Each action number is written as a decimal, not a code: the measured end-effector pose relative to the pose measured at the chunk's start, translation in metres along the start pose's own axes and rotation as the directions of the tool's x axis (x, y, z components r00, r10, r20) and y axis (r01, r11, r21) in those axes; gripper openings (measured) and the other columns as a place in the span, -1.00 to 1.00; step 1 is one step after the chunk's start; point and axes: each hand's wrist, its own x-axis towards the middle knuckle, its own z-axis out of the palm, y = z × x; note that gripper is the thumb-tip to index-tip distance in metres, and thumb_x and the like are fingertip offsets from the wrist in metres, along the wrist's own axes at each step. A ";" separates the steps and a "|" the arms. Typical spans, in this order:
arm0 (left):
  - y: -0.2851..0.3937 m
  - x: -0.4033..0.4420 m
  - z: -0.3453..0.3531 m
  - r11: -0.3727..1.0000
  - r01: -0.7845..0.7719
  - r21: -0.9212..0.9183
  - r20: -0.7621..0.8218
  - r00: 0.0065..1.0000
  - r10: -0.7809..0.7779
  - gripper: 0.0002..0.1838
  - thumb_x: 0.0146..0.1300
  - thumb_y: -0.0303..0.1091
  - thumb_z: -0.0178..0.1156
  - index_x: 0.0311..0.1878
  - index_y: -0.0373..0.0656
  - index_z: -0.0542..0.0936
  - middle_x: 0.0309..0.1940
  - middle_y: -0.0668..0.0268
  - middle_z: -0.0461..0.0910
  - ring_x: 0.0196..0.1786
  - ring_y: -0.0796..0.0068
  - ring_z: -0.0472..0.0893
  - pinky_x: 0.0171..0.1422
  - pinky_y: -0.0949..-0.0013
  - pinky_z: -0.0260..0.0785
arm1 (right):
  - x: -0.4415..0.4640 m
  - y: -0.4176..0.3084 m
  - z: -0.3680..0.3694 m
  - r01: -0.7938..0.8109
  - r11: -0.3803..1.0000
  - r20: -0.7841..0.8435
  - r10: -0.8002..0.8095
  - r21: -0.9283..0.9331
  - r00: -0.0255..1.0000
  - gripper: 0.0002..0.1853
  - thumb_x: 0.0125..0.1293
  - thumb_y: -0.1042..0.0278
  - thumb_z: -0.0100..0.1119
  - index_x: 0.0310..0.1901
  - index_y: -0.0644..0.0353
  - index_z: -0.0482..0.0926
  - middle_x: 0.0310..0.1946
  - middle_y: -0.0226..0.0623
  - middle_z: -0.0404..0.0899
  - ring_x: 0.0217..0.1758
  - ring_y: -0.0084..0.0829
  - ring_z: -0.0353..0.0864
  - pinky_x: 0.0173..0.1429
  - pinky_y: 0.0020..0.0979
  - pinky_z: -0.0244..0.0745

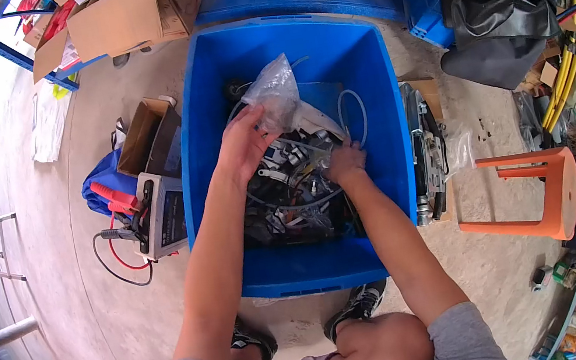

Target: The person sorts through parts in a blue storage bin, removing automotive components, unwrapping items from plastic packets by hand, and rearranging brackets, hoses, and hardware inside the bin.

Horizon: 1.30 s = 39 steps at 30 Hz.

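Observation:
A large blue plastic bin [316, 280] stands before me with a jumble of metal parts [285, 162] inside. My left hand [246, 141] is raised over the pile, its fingers closed on a crumpled clear plastic bag [276, 92]. What the bag contains is too blurred to name. My right hand [345, 162] reaches into the right side of the pile with curled fingers; whatever is in them is hidden. Beside it, a clear flexible tube [363, 113] loops up. A whitish elongated piece [316, 118] lies between the hands.
Left of the bin are a boxed unit with red and black cables [164, 209] and an open cardboard box [140, 139]. At right stand a metal-edged case [427, 152] and an orange stool [561, 191]. Black sheeting [494, 15] hangs at the back right.

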 end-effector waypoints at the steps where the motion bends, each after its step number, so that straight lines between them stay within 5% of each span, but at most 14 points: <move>1: 0.000 -0.002 0.002 1.000 0.003 -0.001 0.000 1.000 -0.003 -0.56 0.62 -0.34 0.02 0.46 -0.24 0.34 0.32 0.10 0.55 0.34 0.18 0.60 0.40 0.05 0.53 | 0.000 0.000 0.003 0.078 0.995 -0.038 -0.080 -0.068 0.996 -0.21 0.27 -0.12 0.44 0.41 0.20 0.46 0.51 -0.03 0.24 0.53 0.09 0.33 0.37 0.10 0.53; 7: -0.006 0.003 -0.006 0.997 -0.026 -0.077 -0.167 0.986 0.013 -0.56 0.66 -0.26 -0.09 0.47 -0.23 0.33 0.38 0.09 0.49 0.38 0.08 0.54 0.44 -0.07 0.49 | 0.015 -0.014 0.035 0.077 0.974 -0.222 -0.029 0.214 0.975 -0.32 0.21 -0.12 0.48 0.21 0.25 0.62 0.36 -0.07 0.35 0.44 0.12 0.43 0.21 0.06 0.64; 10: -0.012 0.004 -0.011 0.995 -0.047 0.090 -0.289 0.955 0.071 -0.57 0.65 -0.28 -0.10 0.46 -0.20 0.35 0.36 0.12 0.51 0.36 0.09 0.54 0.46 -0.08 0.45 | 0.023 -0.026 0.052 0.039 0.998 -0.377 -0.014 0.058 0.926 -0.49 0.23 0.01 0.45 0.08 0.23 0.72 0.33 -0.09 0.44 0.43 0.06 0.46 0.19 0.11 0.65; 14: -0.017 0.013 -0.024 0.977 -0.001 0.211 -0.290 0.955 0.064 -0.58 0.63 -0.30 -0.08 0.46 -0.18 0.37 0.32 0.15 0.55 0.30 0.14 0.58 0.42 -0.04 0.45 | 0.000 -0.032 0.015 0.060 0.995 -0.274 -0.079 -0.079 0.958 -0.65 0.34 0.11 0.32 -0.02 0.17 0.79 0.27 -0.11 0.57 0.47 0.06 0.41 0.21 0.12 0.60; 17: -0.015 0.010 -0.023 0.968 -0.015 0.249 -0.291 0.953 0.089 -0.58 0.63 -0.31 -0.07 0.45 -0.17 0.39 0.31 0.16 0.57 0.30 0.17 0.60 0.39 0.02 0.47 | -0.038 -0.033 -0.049 0.087 0.996 -0.234 -0.087 -0.010 0.968 -0.68 0.36 0.16 0.23 -0.03 0.14 0.81 0.07 -0.10 0.73 0.35 -0.04 0.56 0.13 0.07 0.62; 18: -0.014 0.010 -0.020 0.962 -0.050 0.267 -0.284 0.950 0.128 -0.59 0.62 -0.31 -0.07 0.44 -0.17 0.40 0.31 0.17 0.58 0.30 0.19 0.61 0.37 0.05 0.48 | -0.043 -0.031 -0.066 0.139 0.965 -0.203 -0.094 0.224 0.975 -0.68 0.35 0.18 0.21 -0.03 0.16 0.81 0.00 -0.08 0.76 0.24 -0.07 0.65 0.11 0.04 0.62; 20: -0.014 0.010 -0.020 0.967 -0.039 0.252 -0.329 0.936 0.124 -0.59 0.62 -0.31 -0.07 0.44 -0.16 0.41 0.30 0.18 0.60 0.31 0.20 0.61 0.37 0.07 0.48 | -0.051 -0.018 -0.103 0.272 0.758 -0.113 -0.257 0.592 0.960 -0.72 0.34 0.22 0.22 -0.12 0.25 0.77 -0.22 -0.10 0.79 -0.11 -0.22 0.79 0.01 -0.12 0.63; 21: -0.013 0.012 -0.020 0.970 -0.027 0.241 -0.366 0.923 0.116 -0.59 0.62 -0.32 -0.08 0.44 -0.15 0.42 0.29 0.20 0.61 0.32 0.22 0.61 0.38 0.10 0.48 | -0.042 -0.011 -0.099 0.272 0.758 -0.113 -0.257 0.592 0.960 -0.72 0.34 0.22 0.22 -0.12 0.25 0.77 -0.22 -0.10 0.79 -0.11 -0.22 0.79 0.01 -0.12 0.63; 23: -0.016 0.018 -0.027 0.965 -0.009 0.263 -0.321 0.942 0.097 -0.58 0.62 -0.31 -0.08 0.46 -0.15 0.41 0.29 0.22 0.61 0.31 0.24 0.61 0.39 0.10 0.46 | -0.022 0.000 -0.082 0.234 0.295 -0.079 -0.455 0.926 0.887 -0.74 0.34 0.18 0.30 -0.22 0.25 0.69 -0.29 -0.18 0.77 -0.15 -0.38 0.76 -0.08 -0.26 0.63; 25: -0.015 0.019 -0.029 0.959 0.005 0.285 -0.275 0.958 0.077 -0.56 0.63 -0.29 -0.08 0.48 -0.15 0.41 0.29 0.24 0.62 0.31 0.25 0.61 0.41 0.10 0.44 | -0.030 0.003 -0.096 0.225 0.324 -0.055 -0.460 0.919 0.886 -0.78 0.37 0.24 0.32 -0.18 0.23 0.62 -0.30 -0.27 0.74 -0.16 -0.51 0.72 -0.13 -0.37 0.61; 29: -0.019 0.013 -0.020 0.931 0.064 0.358 -0.121 0.992 -0.022 -0.53 0.64 -0.22 -0.09 0.52 -0.04 0.39 0.32 0.26 0.59 0.33 0.26 0.59 0.45 0.03 0.39 | -0.043 0.020 -0.116 0.220 0.114 -0.136 -0.496 0.969 0.857 -0.76 0.38 0.47 0.28 0.02 0.29 0.52 -0.18 -0.23 0.71 -0.08 -0.43 0.72 0.01 -0.34 0.59; 33: -0.030 0.003 -0.001 0.881 0.120 0.458 -0.072 0.993 -0.098 -0.53 0.64 -0.15 -0.07 0.54 0.08 0.38 0.35 0.27 0.55 0.38 0.21 0.53 0.46 -0.05 0.36 | -0.020 0.031 -0.103 0.521 0.220 -0.427 -0.363 0.825 0.828 -0.84 0.43 0.60 0.10 0.00 0.26 0.51 -0.11 -0.27 0.68 0.00 -0.43 0.66 0.14 -0.37 0.52; 36: -0.044 0.007 -0.007 0.897 0.170 0.408 0.013 0.981 -0.192 -0.48 0.64 -0.11 -0.04 0.59 0.10 0.32 0.43 0.29 0.48 0.40 0.17 0.51 0.43 -0.08 0.39 | -0.014 0.026 -0.100 0.644 0.011 -0.631 -0.184 0.765 0.754 -0.76 0.45 0.74 -0.07 -0.01 0.24 0.51 -0.15 -0.26 0.64 -0.13 -0.44 0.65 0.02 -0.39 0.56; 39: -0.048 0.007 -0.003 0.896 0.196 0.398 0.013 0.976 -0.219 -0.48 0.66 -0.12 -0.11 0.61 0.10 0.30 0.42 0.22 0.48 0.42 0.10 0.50 0.45 -0.15 0.39 | -0.027 0.016 -0.112 0.459 -0.227 -0.455 0.076 0.859 0.887 -0.76 0.47 0.74 -0.11 -0.01 0.23 0.52 -0.17 -0.27 0.62 -0.25 -0.47 0.63 -0.15 -0.40 0.58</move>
